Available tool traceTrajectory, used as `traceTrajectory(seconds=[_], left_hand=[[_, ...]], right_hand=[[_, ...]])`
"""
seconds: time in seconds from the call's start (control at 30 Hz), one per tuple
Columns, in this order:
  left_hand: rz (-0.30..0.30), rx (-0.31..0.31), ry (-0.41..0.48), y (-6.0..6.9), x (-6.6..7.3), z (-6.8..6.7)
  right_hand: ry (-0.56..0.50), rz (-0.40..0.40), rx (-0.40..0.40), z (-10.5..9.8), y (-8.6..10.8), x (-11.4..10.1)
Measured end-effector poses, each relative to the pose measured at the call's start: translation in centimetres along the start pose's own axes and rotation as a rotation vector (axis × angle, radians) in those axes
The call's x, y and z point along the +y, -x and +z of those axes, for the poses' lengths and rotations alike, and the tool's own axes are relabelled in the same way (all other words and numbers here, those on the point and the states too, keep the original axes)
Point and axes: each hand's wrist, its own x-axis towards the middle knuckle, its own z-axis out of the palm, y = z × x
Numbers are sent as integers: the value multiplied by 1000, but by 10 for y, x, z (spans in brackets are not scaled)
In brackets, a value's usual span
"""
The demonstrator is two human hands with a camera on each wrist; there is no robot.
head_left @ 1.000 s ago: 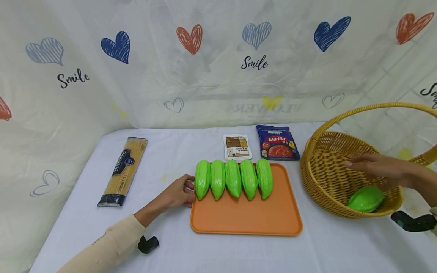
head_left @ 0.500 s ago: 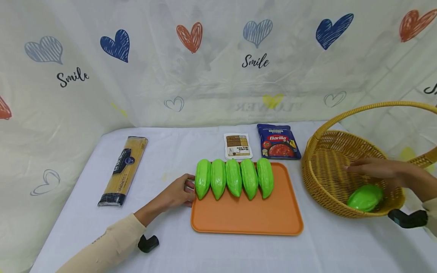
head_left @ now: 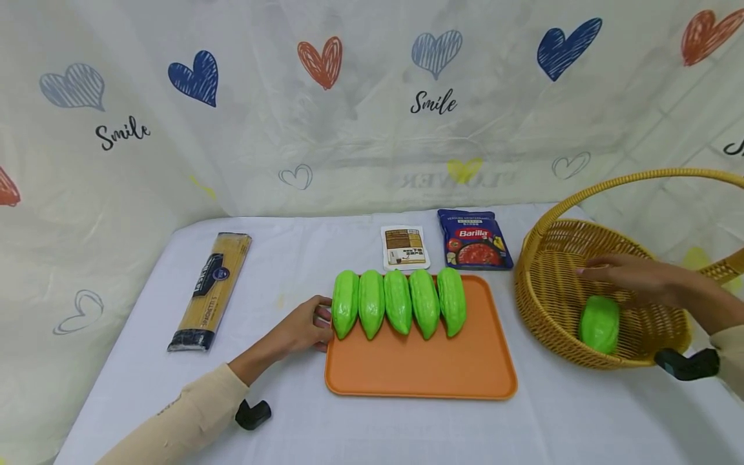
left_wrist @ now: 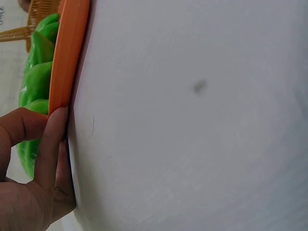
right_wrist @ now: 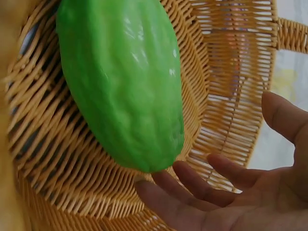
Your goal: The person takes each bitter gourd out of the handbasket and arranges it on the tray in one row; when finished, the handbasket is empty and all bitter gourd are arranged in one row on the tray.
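In the head view my left hand (head_left: pixel 302 325) holds the left edge of an orange tray (head_left: pixel 421 371); the left wrist view shows thumb and fingers pinching its rim. Several glossy green bitter melons (head_left: pixel 398 302) lie side by side along the tray's far half, the leftmost close to that hand. My right hand (head_left: pixel 636 279) is inside a wicker basket (head_left: pixel 535 323), fingers spread and loosely bent. A single bitter melon (right_wrist: pixel 122 82) lies in the basket, its end by my fingertips in the right wrist view; whether they touch it I cannot tell. Nothing is gripped there.
A spaghetti pack (head_left: pixel 210 290) lies at the left of the white table. Behind the tray are a small white-and-brown packet (head_left: pixel 405 248) and a blue Barilla pouch (head_left: pixel 475 240). The basket's tall handle (head_left: pixel 616 183) arches over the right hand.
The bitter melon in the basket has shifted left and turned from slanted to nearly upright in view. My right hand has moved slightly left; the left hand and tray stay put.
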Motion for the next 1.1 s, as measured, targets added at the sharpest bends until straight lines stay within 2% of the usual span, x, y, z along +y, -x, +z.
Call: traceTrajectory(seconds=[0.2,0.43,0.67,0.83,1.1], left_hand=[[-10,4,-8,1,1,0],[-17,12,-22,2,1,1],[-15,8,-17,1,2,0],[-9,5,-12,1,2,0],[-7,9,-9,2,2,0]], right_hand=[[10,-19,1,4,-6,-4],[-44,-127,16,5,-8,-4],[3,-173,29,-5,-5,-3],[-3,-183,-12,-16,-7,3],[3,-148,-105,-25,-19,15]])
